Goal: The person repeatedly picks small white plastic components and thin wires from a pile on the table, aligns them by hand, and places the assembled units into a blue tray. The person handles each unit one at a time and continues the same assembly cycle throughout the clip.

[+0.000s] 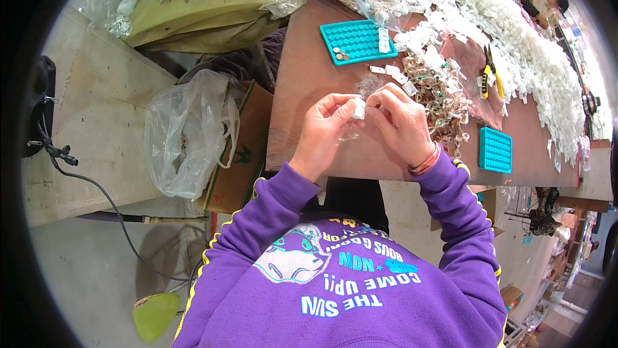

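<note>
Pinching small white piece [358, 109] in left hand [327, 126], above brown table [299, 84] near front edge; right hand [400, 123] curls just beside it, can't tell if it's gripping. Tangled tagged heap [438, 97] crowds the right hand, teal tray [360, 38] beyond, yellow-handled pliers [488, 65] on pink cloth [460, 55] farther right. Fingers partly hide the piece, clear film [349, 136] below hard to make out, white pile [515, 58] runs past picture top
</note>
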A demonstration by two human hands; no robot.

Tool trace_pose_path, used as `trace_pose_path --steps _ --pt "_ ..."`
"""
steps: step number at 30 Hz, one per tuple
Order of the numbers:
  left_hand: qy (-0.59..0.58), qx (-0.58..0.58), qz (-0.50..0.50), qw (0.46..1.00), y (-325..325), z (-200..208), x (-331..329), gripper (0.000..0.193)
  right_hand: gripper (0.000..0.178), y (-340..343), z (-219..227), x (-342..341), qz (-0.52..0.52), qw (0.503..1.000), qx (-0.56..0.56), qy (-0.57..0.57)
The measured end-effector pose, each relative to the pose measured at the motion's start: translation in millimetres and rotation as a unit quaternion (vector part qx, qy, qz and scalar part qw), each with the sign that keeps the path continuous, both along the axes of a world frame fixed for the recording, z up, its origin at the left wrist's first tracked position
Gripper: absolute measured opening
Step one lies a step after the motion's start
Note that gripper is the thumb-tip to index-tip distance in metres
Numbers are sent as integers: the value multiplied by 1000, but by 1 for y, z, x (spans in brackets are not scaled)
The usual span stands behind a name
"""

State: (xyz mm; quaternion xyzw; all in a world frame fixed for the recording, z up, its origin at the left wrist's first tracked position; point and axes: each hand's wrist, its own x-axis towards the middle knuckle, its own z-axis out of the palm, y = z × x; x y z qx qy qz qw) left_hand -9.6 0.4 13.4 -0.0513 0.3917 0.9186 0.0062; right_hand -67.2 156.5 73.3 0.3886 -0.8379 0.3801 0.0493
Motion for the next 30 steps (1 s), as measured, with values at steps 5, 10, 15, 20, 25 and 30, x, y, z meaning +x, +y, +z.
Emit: trace_pose_path --steps 5,10,15,20,25,30 --pt "-3 -9 -8 1000 0 1 0 21 7 1 5 -2 8 1000 0 13" --pt "-20 -25 -20 999 -2 4 0 22 9 -2 0 -7 36 997 -3 66" --pt "-13 -1 3 1000 1 3 1 20 13 -1 -7 -7 50 995 6 89" --pt "-9 18 18 1000 3 6 3 19 16 -5 -7 -4 47 992 -8 118" --pt "-21 5 36 999 6 14 6 17 11 -1 1 -7 -10 999 -38 16" --pt "232 -390 61 889 0 32 21 14 9 6 -6 -18 -98 992 -63 -41"
